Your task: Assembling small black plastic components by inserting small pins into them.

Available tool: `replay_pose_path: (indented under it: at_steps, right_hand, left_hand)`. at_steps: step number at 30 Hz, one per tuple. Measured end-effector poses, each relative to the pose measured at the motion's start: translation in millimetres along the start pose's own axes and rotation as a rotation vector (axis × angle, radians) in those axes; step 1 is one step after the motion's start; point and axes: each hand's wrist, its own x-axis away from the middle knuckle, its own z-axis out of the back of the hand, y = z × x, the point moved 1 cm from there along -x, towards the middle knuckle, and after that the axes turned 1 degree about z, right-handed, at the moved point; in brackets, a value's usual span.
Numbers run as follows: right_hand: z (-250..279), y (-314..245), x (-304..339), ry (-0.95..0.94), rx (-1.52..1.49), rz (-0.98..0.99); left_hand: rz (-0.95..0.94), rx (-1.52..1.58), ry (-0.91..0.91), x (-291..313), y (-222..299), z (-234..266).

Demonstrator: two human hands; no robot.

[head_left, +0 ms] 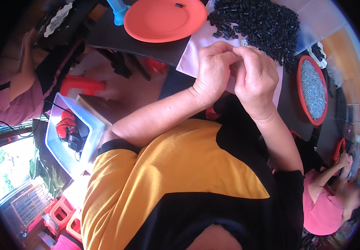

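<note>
My left hand and my right hand meet above a pale pink sheet. Both are closed, with fingers curled and thumbs pressed in close together. Whatever they hold between the fingertips is hidden or too small to name. Just beyond the fingertips lies a big heap of small black plastic pieces. A small round whitish spot shows by the fingers; its kind is unclear. To the left, an orange-red plate carries one small black piece.
At right stands a red oval basin of small silvery metal pieces. A blue stand is beside the plate. At lower left is a white bin with cables. One person sits at left, another at lower right.
</note>
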Motion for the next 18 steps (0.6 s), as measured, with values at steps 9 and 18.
replay_pose_path:
  at_steps: [9, 18]
  right_hand:
    - [-1, -7, -6, 0.053, -0.050, -0.013]
    - [-8, 0, 3, 0.169, -0.318, -0.124]
  left_hand:
    - [0.222, 0.201, 0.110, 13, 8, -12]
    - [0.334, 0.034, -0.020, 13, 32, 4]
